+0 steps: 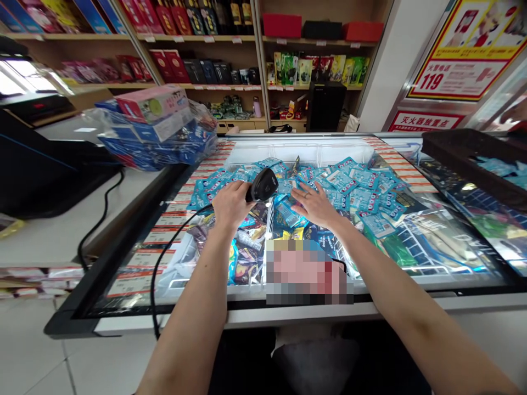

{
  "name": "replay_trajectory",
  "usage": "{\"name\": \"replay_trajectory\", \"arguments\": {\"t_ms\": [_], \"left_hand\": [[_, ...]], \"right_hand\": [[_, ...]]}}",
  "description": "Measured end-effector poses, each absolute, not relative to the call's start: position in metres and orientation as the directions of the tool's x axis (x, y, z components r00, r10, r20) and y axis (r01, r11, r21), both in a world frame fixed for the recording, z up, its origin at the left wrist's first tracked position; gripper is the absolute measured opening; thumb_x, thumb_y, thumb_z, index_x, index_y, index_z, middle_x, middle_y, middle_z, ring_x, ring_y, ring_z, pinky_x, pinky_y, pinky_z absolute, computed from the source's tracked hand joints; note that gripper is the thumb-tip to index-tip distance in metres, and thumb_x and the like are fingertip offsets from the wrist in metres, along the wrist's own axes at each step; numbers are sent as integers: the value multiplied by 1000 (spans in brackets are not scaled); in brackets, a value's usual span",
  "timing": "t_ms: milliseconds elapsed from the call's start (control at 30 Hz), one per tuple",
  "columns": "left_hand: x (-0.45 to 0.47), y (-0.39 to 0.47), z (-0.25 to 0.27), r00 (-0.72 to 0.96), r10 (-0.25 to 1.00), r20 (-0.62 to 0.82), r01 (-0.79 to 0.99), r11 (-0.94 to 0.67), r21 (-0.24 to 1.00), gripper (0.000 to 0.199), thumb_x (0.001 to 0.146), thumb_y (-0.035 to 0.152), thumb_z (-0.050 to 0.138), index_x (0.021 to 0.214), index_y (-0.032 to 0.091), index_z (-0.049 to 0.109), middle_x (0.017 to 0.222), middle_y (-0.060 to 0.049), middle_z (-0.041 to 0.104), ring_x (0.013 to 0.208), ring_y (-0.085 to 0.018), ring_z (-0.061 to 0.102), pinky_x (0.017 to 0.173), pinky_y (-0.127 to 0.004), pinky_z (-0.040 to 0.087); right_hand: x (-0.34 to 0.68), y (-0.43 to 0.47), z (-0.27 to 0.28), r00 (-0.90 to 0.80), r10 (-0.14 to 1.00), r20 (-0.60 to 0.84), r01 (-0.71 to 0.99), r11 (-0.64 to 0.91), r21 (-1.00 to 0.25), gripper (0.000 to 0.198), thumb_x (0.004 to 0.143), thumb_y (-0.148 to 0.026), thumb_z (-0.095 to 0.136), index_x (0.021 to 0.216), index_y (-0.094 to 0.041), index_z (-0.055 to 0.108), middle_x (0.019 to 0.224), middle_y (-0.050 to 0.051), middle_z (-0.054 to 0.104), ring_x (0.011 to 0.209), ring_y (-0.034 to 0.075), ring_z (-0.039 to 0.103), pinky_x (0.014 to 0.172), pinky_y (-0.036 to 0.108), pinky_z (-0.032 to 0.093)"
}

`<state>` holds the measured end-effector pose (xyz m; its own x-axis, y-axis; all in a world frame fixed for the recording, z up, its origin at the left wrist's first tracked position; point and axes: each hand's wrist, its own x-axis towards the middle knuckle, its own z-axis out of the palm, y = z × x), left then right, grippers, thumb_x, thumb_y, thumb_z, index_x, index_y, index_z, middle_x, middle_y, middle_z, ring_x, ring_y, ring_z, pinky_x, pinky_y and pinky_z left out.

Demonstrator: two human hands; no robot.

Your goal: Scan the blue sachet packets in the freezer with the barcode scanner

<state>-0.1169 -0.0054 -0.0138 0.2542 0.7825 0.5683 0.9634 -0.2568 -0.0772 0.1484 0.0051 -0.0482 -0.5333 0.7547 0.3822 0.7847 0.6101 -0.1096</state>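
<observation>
Left hand [230, 206]: we grip a rounded plastic scanner [264, 185].
Right hand [313, 204]: spread over glossy packets [364, 180], toward far edge of freezer [296, 314].

We log a shop: we note shelves [193, 38] of bottles [197, 17] and boxes [282, 26], small tags [236, 40] along their edges, a glass-topped chest freezer [296, 315] bearing printed labels [134, 277], a handheld scanner [264, 185].

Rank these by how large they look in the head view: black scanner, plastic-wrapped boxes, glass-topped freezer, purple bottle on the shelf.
Largest to smallest:
1. Glass-topped freezer
2. Plastic-wrapped boxes
3. Black scanner
4. Purple bottle
</observation>
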Motion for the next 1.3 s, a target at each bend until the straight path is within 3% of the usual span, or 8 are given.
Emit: {"name": "replay_trajectory", "arguments": {"t_ms": [200,333,533,700,1000,1133,1233,1300], "left_hand": [[-117,-6,-13,247,776,580,965,-254,-71,23,79,32,58,99,21,64,92,-9,67,92,-26,61,71,-34,44],[-114,-7,-13,277,777,565,955,-286,-75,25,80,34,57,100,21,64,92,-9,66,91,-26,62,70,-33,43],[-112,-7,-16,386,755,530,914,-389,-111,29,80,33,55,104,21,64,95,-8,68,93,-25,61,73,-34,44],[-110,-6,-17,414,755,508,900,-422,-106,28,81,31,53,105,22,64,95,-7,68,95,-24,62,73,-32,44],[-108,-8,-15,428,754,499,890,-448,-86,29,80,32,53,106,22,64,95,-8,68,96,-25,62,75,-33,44],[-108,-8,-15,435,747,502,887,-450,-100,28,81,32,53,105,22,65,94,-8,69,95,-24,62,74,-33,44],[-107,-8,-15,443,739,508,882,-460,-101,28,82,33,53,105,21,65,93,-8,69,94,-24,62,74,-33,44],[-106,-8,-16,445,737,509,879,-467,-94,29,82,34,53,105,21,65,94,-8,69,94,-24,62,74,-33,44]], "right_hand": [[159,3,-44,-474,759,447,782,596,-182,34,95,-45,42,97,-26,70,106,3,69,110,21,55,113,46,21],[162,2,-49,-311,797,518,863,465,-199,41,91,-52,47,115,-23,64,120,8,63,119,26,48,112,49,19],[158,8,-59,-179,862,473,932,303,-199,65,89,-64,37,133,-18,51,146,13,41,141,34,19,112,61,4],[162,13,-57,-196,909,367,922,298,-247,66,82,-71,44,124,-22,58,148,12,39,142,34,17,111,63,3],[167,13,-53,-206,917,340,909,308,-279,69,75,-73,53,124,-24,57,149,12,36,143,34,15,111,62,4],[166,12,-53,-161,888,431,893,317,-320,66,74,-66,61,124,-24,53,137,13,50,139,32,26,111,60,8],[166,12,-53,-141,856,498,869,348,-352,59,80,-52,63,128,-22,47,111,11,64,119,28,50,110,54,16],[167,12,-53,-115,851,513,855,348,-385,52,85,-42,60,130,-21,45,97,7,67,105,25,58,106,49,24]]}}
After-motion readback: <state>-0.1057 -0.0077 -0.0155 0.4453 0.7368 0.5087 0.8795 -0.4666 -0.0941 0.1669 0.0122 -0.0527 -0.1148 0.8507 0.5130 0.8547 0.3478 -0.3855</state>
